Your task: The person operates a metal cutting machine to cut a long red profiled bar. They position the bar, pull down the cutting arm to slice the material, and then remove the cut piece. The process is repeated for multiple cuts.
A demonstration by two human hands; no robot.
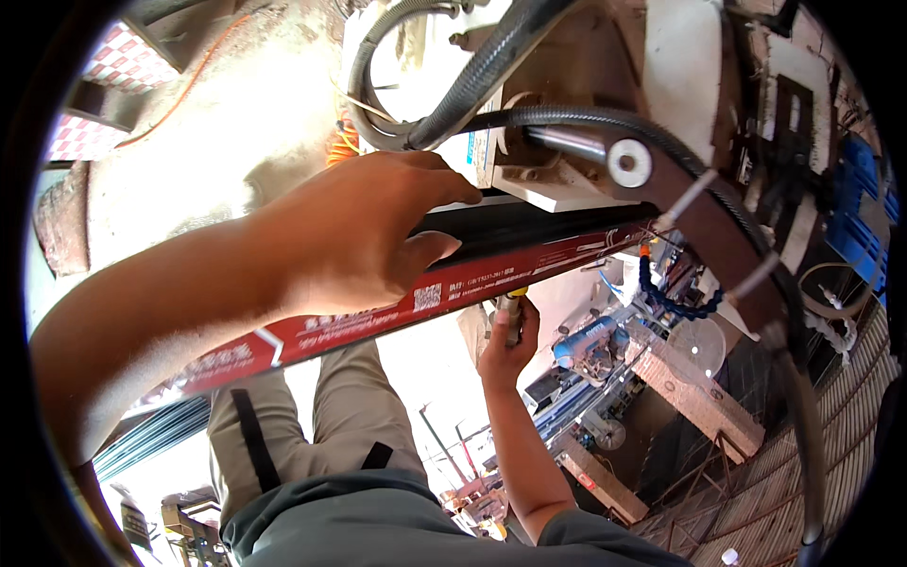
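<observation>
A long black profile bar with a printed red film [529,264] on its side crosses in front of me, rising slightly to the right. My left hand [364,222] reaches over it from the left, palm down. Its thumb and forefinger are apart at the black upper face, with nothing visible between them; the other fingers are partly hidden. Below the bar, my right hand [508,348] is closed around a small grey tool with a yellow end [515,317]. That tool's tip is close to the bar's lower edge, and its exact kind is unclear.
A machine with a dark metal arm [704,222] and thick black hoses [482,71] stands over the bar's right part. A blue segmented coolant hose [675,300] hangs beside it. Further right are a blue power tool [590,342], a wooden beam [694,389] and a blue crate [855,203].
</observation>
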